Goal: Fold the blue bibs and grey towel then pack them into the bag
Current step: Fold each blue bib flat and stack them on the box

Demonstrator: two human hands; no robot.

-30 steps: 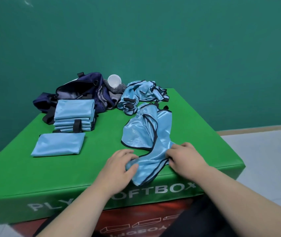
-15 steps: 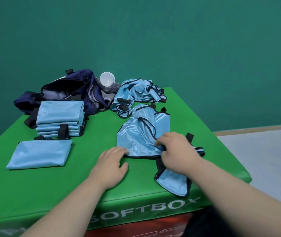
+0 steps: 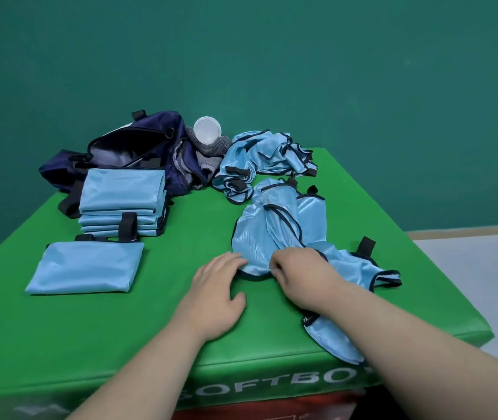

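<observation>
Far left, a folded bib (image 3: 85,268) lay flat, with the stack of bibs (image 3: 122,201) behind it and the open bag (image 3: 132,153) and grey towel (image 3: 211,150) beyond. The left hand (image 3: 216,294) rested flat, fingers relaxed, touching the loose bib (image 3: 272,237); the right hand (image 3: 301,274) pinched its near hem.

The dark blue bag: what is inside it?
The dark blue bag gapes open, showing pale grey lining and shadow; no folded bibs show inside. Its floor and front are hidden behind the folded bib stack.
</observation>
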